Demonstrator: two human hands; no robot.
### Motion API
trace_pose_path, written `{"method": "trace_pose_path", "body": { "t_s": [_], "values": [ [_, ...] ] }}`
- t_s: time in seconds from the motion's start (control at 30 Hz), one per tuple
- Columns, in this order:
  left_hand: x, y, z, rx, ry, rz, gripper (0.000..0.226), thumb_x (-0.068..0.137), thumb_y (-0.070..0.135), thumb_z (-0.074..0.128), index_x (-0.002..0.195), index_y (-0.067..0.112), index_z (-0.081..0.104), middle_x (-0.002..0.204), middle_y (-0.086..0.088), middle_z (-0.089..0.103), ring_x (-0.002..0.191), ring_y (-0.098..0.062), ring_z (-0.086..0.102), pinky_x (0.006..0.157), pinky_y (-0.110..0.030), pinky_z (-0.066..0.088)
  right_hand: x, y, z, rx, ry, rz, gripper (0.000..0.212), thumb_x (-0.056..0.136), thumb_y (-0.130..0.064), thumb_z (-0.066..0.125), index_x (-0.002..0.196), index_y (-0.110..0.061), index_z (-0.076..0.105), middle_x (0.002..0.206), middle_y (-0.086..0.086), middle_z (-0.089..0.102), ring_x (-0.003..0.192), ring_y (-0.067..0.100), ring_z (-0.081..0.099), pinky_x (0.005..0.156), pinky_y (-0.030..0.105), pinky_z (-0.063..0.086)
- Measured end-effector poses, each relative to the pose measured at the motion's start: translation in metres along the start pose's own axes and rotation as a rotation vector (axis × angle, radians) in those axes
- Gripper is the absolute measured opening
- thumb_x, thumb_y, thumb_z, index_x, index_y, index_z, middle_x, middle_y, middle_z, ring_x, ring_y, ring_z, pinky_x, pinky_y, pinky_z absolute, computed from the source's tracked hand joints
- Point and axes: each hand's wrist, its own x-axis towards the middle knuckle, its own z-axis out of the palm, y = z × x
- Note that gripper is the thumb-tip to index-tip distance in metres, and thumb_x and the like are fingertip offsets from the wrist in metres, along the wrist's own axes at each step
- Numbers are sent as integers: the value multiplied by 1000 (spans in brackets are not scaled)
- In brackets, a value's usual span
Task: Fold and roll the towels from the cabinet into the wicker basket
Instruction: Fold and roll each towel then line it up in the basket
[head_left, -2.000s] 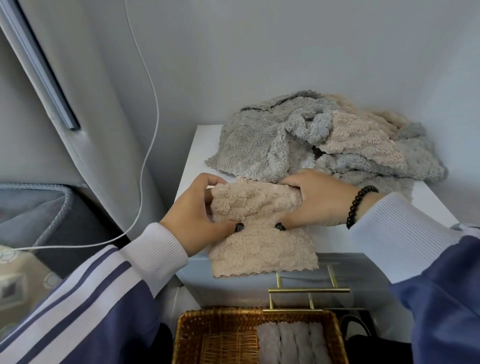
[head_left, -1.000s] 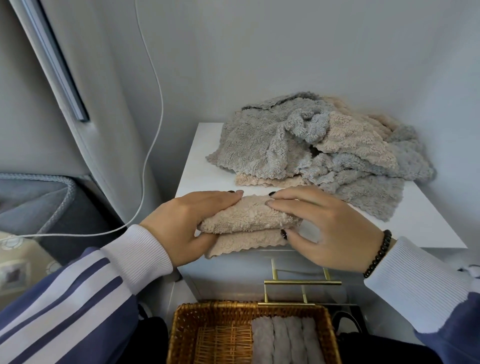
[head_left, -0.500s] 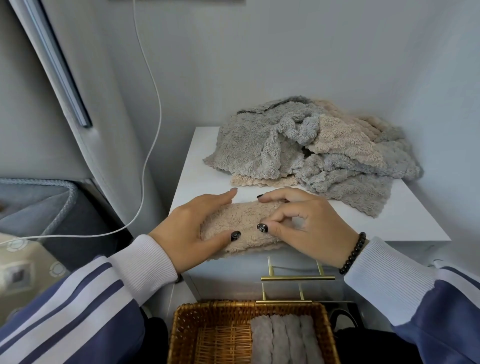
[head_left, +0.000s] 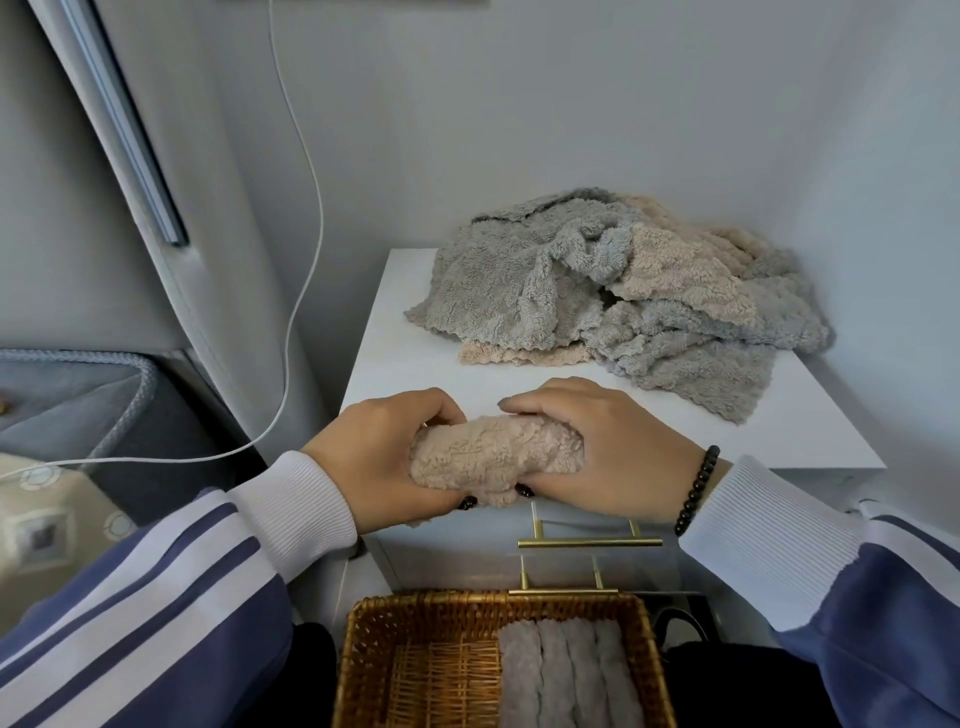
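Observation:
A beige fluffy towel (head_left: 493, 454), rolled into a short log, lies at the front edge of the white cabinet top (head_left: 384, 358). My left hand (head_left: 379, 462) grips its left end and my right hand (head_left: 608, 447) grips its right end, thumbs underneath. Behind them, a loose pile of grey and beige towels (head_left: 623, 296) covers the back right of the cabinet. Below, the wicker basket (head_left: 441, 670) holds several rolled grey towels (head_left: 566, 675) side by side in its right half.
Gold drawer handles (head_left: 589, 543) stick out of the cabinet front just above the basket. A white cable (head_left: 306, 249) hangs down the wall at left. A grey cushioned seat edge (head_left: 78, 395) lies at far left.
The beige towel went from a folded strip hanging over the cabinet edge to a tight roll. Both hands closed around its ends.

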Motion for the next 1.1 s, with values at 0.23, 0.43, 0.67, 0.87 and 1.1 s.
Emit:
{"method": "trace_pose_path", "body": {
  "t_s": [0.23, 0.43, 0.67, 0.87, 1.1],
  "values": [
    [-16, 11, 14, 321, 60, 254, 39, 59, 52, 55, 91, 34, 42, 59, 33, 27, 41, -3, 30, 44, -1, 17, -19, -14, 16, -217, -43, -130, 50, 62, -23, 75, 110, -14, 65, 97, -1, 55, 88, 18, 50, 74, 36, 47],
    [-30, 17, 37, 302, -163, 138, 41, 72, 50, 57, 92, 33, 27, 59, 12, 44, 46, -4, 38, 44, -20, 30, -37, -35, 23, -390, -209, -78, 40, 77, -30, 64, 112, -15, 54, 106, -1, 49, 95, 18, 45, 82, 34, 41],
    [-45, 11, 56, 280, -486, -145, 46, 69, 42, 70, 100, 34, 37, 79, 11, 56, 72, -12, 58, 66, -30, 52, -61, -41, 65, -321, -560, 179, 36, 88, -36, 56, 111, -14, 40, 93, 5, 55, 81, 25, 55, 60, 32, 44],
    [-53, -12, 107, 241, -692, -255, 47, 70, 30, 77, 110, 25, 53, 105, 2, 61, 93, -16, 60, 72, -29, 50, -81, -27, 122, -216, -719, 370, 48, 86, -42, 58, 118, -13, 39, 108, 10, 59, 94, 29, 60, 72, 36, 51],
    [-83, -47, 193, 131, -798, -459, 37, 79, 23, 66, 113, 20, 51, 106, 1, 53, 92, -16, 53, 74, -23, 46, -133, -11, 203, -6, -741, 688, 50, 87, -40, 53, 129, -17, 36, 122, 9, 53, 106, 31, 57, 84, 38, 50]
  ]
}}
